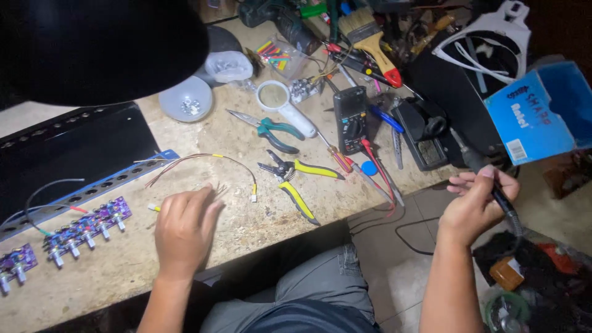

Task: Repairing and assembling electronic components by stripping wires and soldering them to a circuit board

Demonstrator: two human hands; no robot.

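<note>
My left hand rests on the workbench, fingertips pinching the bare ends of a thin bundle of wires that loops away to a small white connector. My right hand is off the bench's right edge, closed around the black handle of a soldering iron whose tip points up toward the black iron stand. Yellow-handled wire strippers lie between the two hands. A purple circuit board with several knob shafts sits left of my left hand.
Green-handled pliers, a white magnifier, a black multimeter, a paintbrush, a screwdriver, a bowl of small parts and a blue perforated rail crowd the bench. A blue box stands at right.
</note>
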